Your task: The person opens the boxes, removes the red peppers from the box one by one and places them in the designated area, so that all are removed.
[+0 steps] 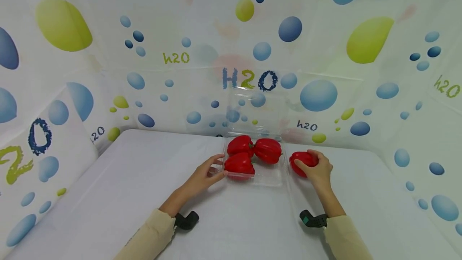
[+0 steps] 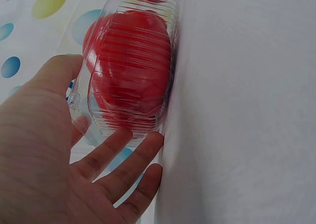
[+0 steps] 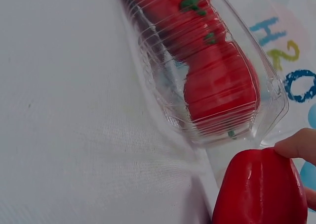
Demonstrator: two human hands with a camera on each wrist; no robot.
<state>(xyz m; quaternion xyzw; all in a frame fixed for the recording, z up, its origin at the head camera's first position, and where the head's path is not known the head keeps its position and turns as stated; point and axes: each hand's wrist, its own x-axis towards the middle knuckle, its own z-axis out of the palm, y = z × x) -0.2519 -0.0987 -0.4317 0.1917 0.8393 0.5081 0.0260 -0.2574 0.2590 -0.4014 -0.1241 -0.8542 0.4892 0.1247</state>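
Three red bell peppers (image 1: 268,150) lie in a clear plastic clamshell box (image 1: 271,179) near the back of the table, two on the left and one at the back right. My left hand (image 1: 203,175) is at the box's left end; in the left wrist view its fingers (image 2: 129,172) are extended, fingertips at the ribbed wall, thumb by the rim. Just right of the box, my right hand (image 1: 319,169) grips another red bell pepper (image 1: 297,159) from above. The right wrist view shows that pepper (image 3: 261,189) beside the box's end wall, with a fingertip on it.
The box's transparent lid (image 1: 257,111) stands raised at the back, against the printed backdrop (image 1: 202,19). A white cloth (image 1: 144,171) covers the table. Each wrist wears a black camera mount (image 1: 187,220).
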